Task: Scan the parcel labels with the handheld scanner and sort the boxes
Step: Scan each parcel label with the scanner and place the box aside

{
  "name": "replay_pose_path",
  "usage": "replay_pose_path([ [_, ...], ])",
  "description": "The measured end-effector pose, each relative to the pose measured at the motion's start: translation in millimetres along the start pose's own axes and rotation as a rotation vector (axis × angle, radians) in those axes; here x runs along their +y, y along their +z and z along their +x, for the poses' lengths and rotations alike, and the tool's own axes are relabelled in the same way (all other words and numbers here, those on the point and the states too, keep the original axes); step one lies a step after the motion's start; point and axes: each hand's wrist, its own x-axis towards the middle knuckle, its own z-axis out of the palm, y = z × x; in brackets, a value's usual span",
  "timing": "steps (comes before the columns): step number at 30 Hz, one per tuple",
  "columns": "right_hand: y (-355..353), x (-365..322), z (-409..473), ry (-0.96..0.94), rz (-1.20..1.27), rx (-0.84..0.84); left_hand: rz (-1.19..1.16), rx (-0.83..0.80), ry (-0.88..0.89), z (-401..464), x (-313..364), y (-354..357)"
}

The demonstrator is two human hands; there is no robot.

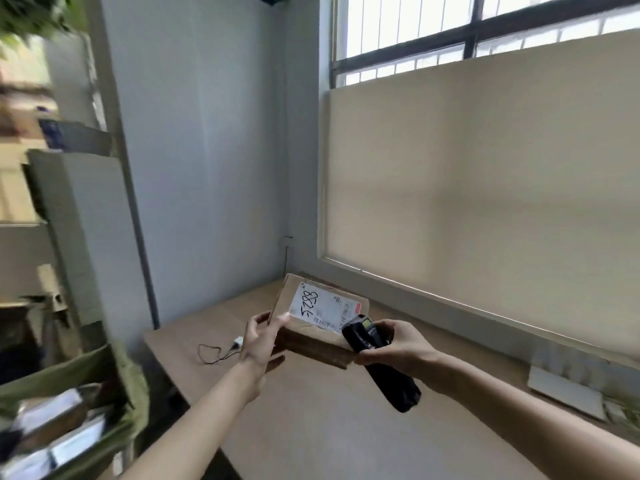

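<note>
Pale grey walls, a big window with a beige roller blind (485, 188), and a smooth light-brown wooden counter (311, 420) tucked in the corner. My left hand (258, 344) grips the flat brown cardboard box (313, 344) by its left edge, fingers curled round it, holding it tilted above the counter. White shipping label (323, 308) on top, "5-288" scrawled in black marker. My right hand (398, 342) has its fingers wrapped round the chunky black handheld scanner (375, 358), head right at the label's edge. Thin black cable (214, 353) lies on the counter.
</note>
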Motion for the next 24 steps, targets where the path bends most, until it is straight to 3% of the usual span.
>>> replay_pose_path([
  [12, 300.9, -158.4, 101.5, -0.208, 0.069, -0.336, 0.198, 0.244, -0.065, 8.1, 30.0, -374.6],
  [17, 403.3, -202.7, 134.6, -0.246, 0.059, -0.460, 0.231, 0.250, -0.094, -2.6, 31.2, -475.6],
  [24, 535.7, -227.3, 197.3, -0.261, 0.022, -0.529, 0.043, 0.472, -0.127, 31.8, 7.7, -566.5],
])
